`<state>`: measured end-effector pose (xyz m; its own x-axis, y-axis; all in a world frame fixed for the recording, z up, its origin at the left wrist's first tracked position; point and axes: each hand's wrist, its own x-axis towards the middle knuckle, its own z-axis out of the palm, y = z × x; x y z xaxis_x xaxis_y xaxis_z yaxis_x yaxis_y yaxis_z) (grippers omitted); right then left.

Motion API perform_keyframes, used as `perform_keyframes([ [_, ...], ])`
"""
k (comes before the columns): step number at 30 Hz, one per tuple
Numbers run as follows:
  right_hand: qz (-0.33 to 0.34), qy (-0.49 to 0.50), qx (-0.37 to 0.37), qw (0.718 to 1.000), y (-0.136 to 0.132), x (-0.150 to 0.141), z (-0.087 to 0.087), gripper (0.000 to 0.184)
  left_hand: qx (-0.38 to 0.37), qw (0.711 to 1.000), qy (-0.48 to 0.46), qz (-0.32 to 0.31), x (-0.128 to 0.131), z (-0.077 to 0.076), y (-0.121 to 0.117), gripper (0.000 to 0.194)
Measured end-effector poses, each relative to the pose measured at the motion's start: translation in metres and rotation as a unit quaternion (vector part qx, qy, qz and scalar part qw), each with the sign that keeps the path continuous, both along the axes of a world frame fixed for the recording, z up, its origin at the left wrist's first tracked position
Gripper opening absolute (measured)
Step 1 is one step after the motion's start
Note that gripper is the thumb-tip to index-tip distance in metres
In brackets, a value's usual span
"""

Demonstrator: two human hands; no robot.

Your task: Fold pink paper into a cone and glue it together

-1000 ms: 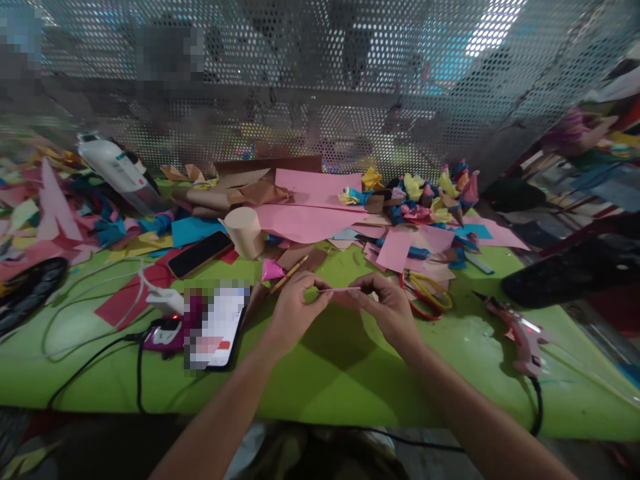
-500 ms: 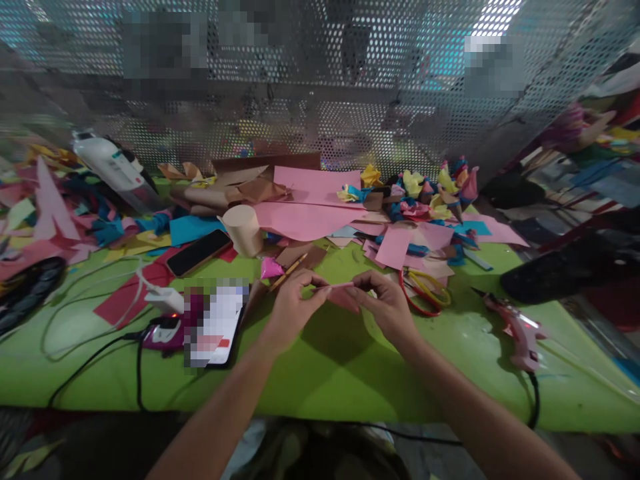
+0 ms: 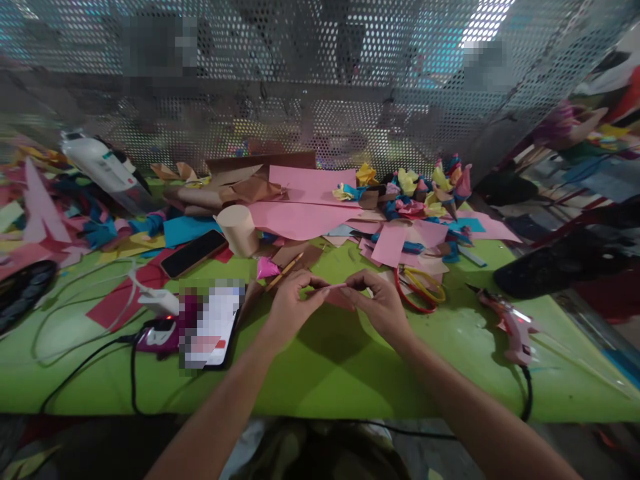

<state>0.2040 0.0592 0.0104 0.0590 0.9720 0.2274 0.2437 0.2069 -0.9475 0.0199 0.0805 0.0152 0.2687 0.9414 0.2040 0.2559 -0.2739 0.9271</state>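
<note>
A small piece of pink paper (image 3: 340, 297) is held a little above the green table, its upper edge pinched at both ends. My left hand (image 3: 296, 303) grips the left end between thumb and fingers. The right end is pinched by my right hand (image 3: 377, 300). Just beyond my left hand lie a pencil (image 3: 285, 270) and a small bright pink packet (image 3: 268, 267). Scissors with red and yellow handles (image 3: 417, 292) lie to the right of my right hand. The paper casts a shadow on the table below.
A pink glue gun (image 3: 515, 330) lies at the right by a dark bottle (image 3: 540, 263). On the left are a lit phone (image 3: 217, 327), a dark phone (image 3: 194, 253), a power strip (image 3: 157, 335) and cables. Behind stand a beige paper cup (image 3: 237, 230), paper scraps and a perforated metal screen (image 3: 280, 113).
The whole view has shifted slightly, so things on the table sit a little further left. Both hands keep their pinch on the pink paper, which seems tilted slightly flatter.
</note>
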Motion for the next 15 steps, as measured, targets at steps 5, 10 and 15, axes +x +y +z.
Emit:
perform_keyframes([
  [5,0.018,-0.004,0.007,1.0,-0.001,-0.0002,0.001,0.013,-0.008,1.0,0.002,0.001,0.001,-0.0005,-0.0019,0.005],
  [10,0.018,-0.005,0.015,1.0,-0.0014,0.0002,-0.0003,0.011,-0.016,1.0,0.009,0.0,0.0021,0.0026,-0.0043,0.005],
  [15,0.027,-0.009,0.015,0.999,-0.0019,-0.0007,0.0003,0.013,-0.019,1.0,0.006,-0.003,0.003,0.0054,-0.0056,0.006],
])
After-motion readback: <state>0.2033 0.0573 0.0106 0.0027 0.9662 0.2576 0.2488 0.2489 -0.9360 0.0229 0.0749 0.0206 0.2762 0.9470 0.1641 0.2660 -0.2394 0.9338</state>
